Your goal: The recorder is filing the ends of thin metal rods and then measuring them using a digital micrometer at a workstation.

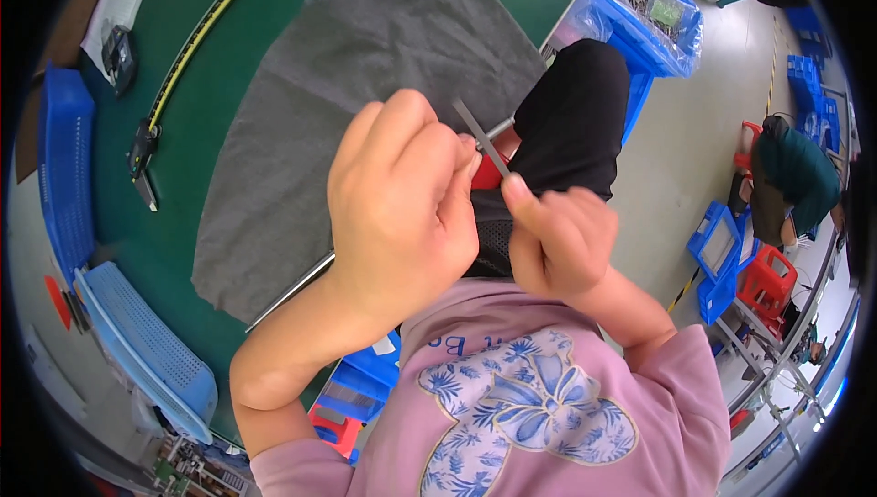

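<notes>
My left hand (402, 191), a closed fist with thumb and fingers pinched together, grips a thin silver metal rod (496, 132) that sticks out toward my dark-trousered leg. In my right hand (566, 237) the fingers are curled, the thumb lying along the end of a narrow flat grey file-like strip (477, 130). This strip crosses the rod at an angle, just beyond my left fingertips; whether the two touch, I cannot tell. Under both, a grey cloth (365, 58) covers part of the green table (192, 132). My left fist hides part of the rod.
A silver bar or edge (292, 291) shows beside my left forearm. On the table lie digital calipers (142, 152) and a yellow measuring tape (196, 33). Blue baskets (151, 351) line the left; a blue bin (681, 57) of small metal parts stands upper right. Someone (795, 168) bends at far right.
</notes>
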The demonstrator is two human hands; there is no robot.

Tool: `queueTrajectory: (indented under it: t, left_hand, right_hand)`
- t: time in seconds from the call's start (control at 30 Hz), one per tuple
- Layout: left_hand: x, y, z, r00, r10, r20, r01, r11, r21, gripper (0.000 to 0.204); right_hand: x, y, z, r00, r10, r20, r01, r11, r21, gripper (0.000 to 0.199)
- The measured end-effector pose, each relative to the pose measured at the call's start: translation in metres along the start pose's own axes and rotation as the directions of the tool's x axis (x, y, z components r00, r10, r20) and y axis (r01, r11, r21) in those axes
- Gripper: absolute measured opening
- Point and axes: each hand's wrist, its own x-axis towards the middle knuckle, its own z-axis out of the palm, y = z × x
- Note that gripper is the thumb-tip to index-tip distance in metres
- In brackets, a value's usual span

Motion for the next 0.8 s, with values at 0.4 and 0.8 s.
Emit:
queueTrajectory:
  t: [0.4, 0.8]
  left_hand:
    - [-0.002, 0.0, 0.0, 1.0, 0.005, -0.001, -0.005, 1.0, 0.01, 0.017]
    - [-0.002, -0.002, -0.005, 0.997, 0.076, 0.013, -0.077, 0.994, 0.075, 0.012]
  right_hand:
    - [0.014, 0.012, 0.026, 0.97, -0.107, -0.219, 0.135, 0.984, 0.118, 0.037]
    - [-0.038, 0.014, 0.0, 0.979, 0.012, -0.204, 0.029, 0.979, 0.199, 0.044]
